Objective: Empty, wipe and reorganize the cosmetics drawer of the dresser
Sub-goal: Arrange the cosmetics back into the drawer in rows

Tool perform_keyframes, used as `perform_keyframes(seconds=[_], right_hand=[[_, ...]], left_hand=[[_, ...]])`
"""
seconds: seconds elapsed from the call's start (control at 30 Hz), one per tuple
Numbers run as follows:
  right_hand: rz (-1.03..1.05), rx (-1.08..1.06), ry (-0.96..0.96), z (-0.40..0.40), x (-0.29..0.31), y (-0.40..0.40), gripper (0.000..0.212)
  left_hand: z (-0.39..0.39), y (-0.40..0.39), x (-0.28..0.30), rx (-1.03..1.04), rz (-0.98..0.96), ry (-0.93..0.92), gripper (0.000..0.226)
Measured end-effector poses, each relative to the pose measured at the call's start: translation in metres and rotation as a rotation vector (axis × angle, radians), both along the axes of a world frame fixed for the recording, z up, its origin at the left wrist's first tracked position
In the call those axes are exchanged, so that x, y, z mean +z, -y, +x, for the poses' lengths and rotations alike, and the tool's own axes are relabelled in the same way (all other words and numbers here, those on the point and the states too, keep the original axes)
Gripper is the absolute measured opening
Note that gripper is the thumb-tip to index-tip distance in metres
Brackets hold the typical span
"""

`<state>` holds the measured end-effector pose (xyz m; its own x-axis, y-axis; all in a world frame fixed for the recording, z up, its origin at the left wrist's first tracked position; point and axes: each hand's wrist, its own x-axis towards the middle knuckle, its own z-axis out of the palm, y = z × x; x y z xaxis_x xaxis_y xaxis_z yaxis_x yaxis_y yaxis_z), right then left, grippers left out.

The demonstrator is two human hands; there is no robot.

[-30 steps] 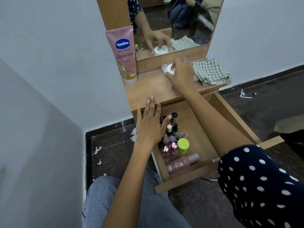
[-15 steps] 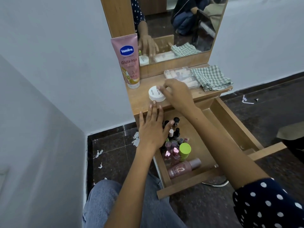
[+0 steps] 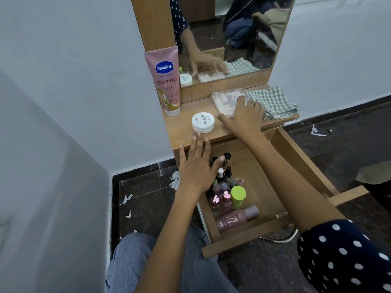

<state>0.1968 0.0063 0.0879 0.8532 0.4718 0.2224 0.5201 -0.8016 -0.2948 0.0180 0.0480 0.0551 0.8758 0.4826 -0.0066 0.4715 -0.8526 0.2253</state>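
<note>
From the head view I see the drawer (image 3: 300,157) pulled out below the dresser top (image 3: 184,132). Its contents stand along the left side: a cluster of small nail polish bottles (image 3: 225,180), a lime-capped bottle (image 3: 238,196) just in front of them, and a pink bottle (image 3: 234,218) lying on its side against the front wall. The right part of the drawer floor is bare wood.

My left hand (image 3: 197,168) lies flat over the drawer's rear left corner, fingers straight and close together, fingertips on the front edge of the dresser top just short of the white nail polish jar (image 3: 203,122); the thumb touches a black bottle cap. It holds nothing.

My right hand (image 3: 245,118) rests on the dresser top, fingers loosely spread over the clear plastic case (image 3: 226,100) (whether they press or grip it, I cannot tell). The thumb points toward the jar without touching it.

The checked cloth (image 3: 275,102) lies folded just right of the case. The pink Vaseline tube (image 3: 167,81) stands upright at the rear left, against the mirror (image 3: 243,34) frame.
</note>
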Motion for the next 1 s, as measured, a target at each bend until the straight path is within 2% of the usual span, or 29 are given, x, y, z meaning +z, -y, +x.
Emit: perform_keyframes(seconds=[0.27, 0.5, 0.8, 1.0], right_hand=[[-0.071, -0.062, -0.073, 0.001, 0.011, -0.007, 0.109], [-0.022, -0.009, -0.107, -0.015, 0.009, -0.002, 0.117], [0.13, 0.066, -0.115, -0.039, -0.009, 0.012, 0.091], [0.156, 0.083, -0.098, -0.038, -0.012, 0.023, 0.086]], left_hand=[[0.001, 0.002, -0.001, -0.011, 0.063, 0.037, 0.075], [0.006, -0.006, -0.001, -0.01, 0.222, 0.174, 0.074], [-0.005, -0.006, -0.015, 0.009, 0.204, 0.08, 0.078], [-0.003, -0.003, -0.013, 0.008, 0.124, 0.086, 0.085]])
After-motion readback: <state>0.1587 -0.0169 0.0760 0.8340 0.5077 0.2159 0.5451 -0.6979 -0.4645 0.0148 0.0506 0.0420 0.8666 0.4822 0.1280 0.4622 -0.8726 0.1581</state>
